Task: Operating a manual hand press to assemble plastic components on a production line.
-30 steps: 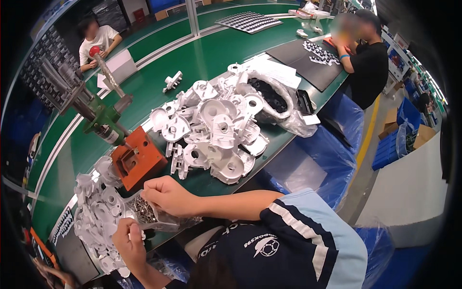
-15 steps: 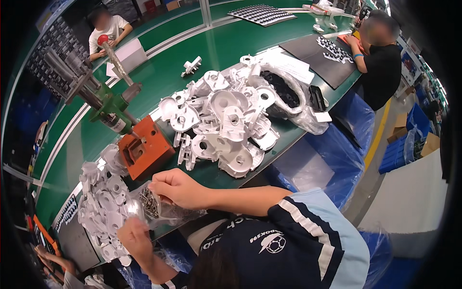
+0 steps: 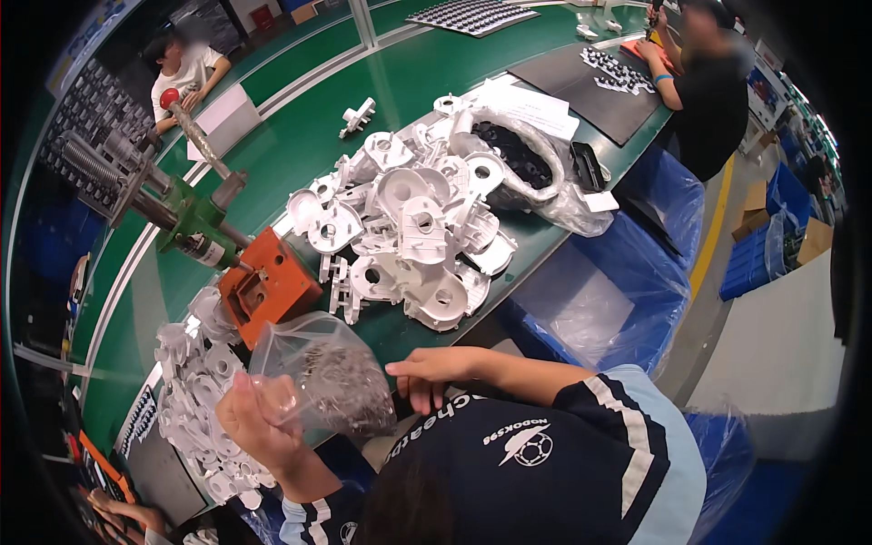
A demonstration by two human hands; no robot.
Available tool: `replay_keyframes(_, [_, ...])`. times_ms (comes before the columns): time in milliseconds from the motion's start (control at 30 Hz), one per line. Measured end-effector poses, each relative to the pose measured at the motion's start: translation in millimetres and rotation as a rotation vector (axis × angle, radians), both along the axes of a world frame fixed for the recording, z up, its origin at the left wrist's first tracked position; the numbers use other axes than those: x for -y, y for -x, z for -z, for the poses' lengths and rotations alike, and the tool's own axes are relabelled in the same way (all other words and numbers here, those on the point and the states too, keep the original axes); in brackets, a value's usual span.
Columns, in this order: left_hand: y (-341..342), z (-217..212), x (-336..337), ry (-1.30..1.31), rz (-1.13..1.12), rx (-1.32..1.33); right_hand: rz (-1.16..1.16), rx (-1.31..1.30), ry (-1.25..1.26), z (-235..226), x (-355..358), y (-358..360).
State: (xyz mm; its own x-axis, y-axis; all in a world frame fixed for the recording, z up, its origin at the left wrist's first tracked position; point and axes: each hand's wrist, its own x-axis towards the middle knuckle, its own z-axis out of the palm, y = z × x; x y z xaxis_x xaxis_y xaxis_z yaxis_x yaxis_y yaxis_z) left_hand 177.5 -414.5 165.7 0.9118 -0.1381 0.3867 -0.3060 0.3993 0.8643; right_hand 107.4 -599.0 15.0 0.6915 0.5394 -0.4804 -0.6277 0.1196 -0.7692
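A clear plastic bag full of small metal parts, too blurred to name exactly, hangs over the near table edge. My left hand is closed on the bag's gathered left side. Just right of the bag is my right hand, fingers apart and partly bent, with nothing visible in them. Beyond the bag stands an orange fixture block with a recess, under a green hand press with a red-knobbed lever. White plastic housings lie in one heap right of the block and another heap left of the bag.
Right of the larger heap lie a plastic bag of black parts and a black case. Blue lined bins stand below the table's right edge. One person works at far right, another across the table; other hands show lower left.
The bag has been lifted and swung right, its contents now at its right side. My left hand has closed on its left side; my right hand has moved right, off the bag's mouth.
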Motion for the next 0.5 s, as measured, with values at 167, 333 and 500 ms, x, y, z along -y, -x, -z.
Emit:
replay_keyframes(167, [23,-26,17,0.384,-0.389,-0.234,-0.182,0.268,-0.512,11,-23,5])
replay_keyframes(333, [8,-57,12,0.366,0.735,-0.008,0.081,0.127,-0.754,15,-33,9])
replay_keyframes(500, [13,-66,-2,0.48,0.393,-0.057,0.047,0.09,-1.136,32,-61,-15])
